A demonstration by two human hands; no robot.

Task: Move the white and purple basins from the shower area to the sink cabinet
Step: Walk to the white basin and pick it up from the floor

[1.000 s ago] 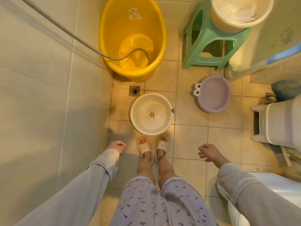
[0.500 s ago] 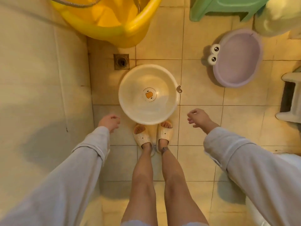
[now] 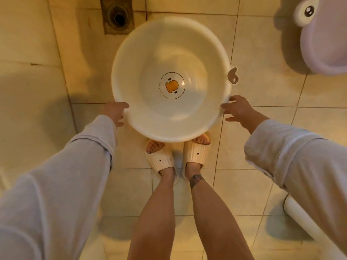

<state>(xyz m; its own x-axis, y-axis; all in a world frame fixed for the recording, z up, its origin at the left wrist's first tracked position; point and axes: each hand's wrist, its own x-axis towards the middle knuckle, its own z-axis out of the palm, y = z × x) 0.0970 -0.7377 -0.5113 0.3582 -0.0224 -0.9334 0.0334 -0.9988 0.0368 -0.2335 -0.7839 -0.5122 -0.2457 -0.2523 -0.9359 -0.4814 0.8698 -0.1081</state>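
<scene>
Reaching L hand (image 3: 115,113) & R hand (image 3: 237,109) at white basin (image 3: 170,79) rim.

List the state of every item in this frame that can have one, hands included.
White basin: upright, empty, both hands at its rim.
Purple basin: on the floor, untouched, partly out of frame.
Floor drain: uncovered, dark hole showing.
Left hand: on the white basin's near left rim; grip not clear.
Right hand: fingers spread at the near right rim; grip not clear.
Slippers: worn, toes under the white basin's edge.
</scene>
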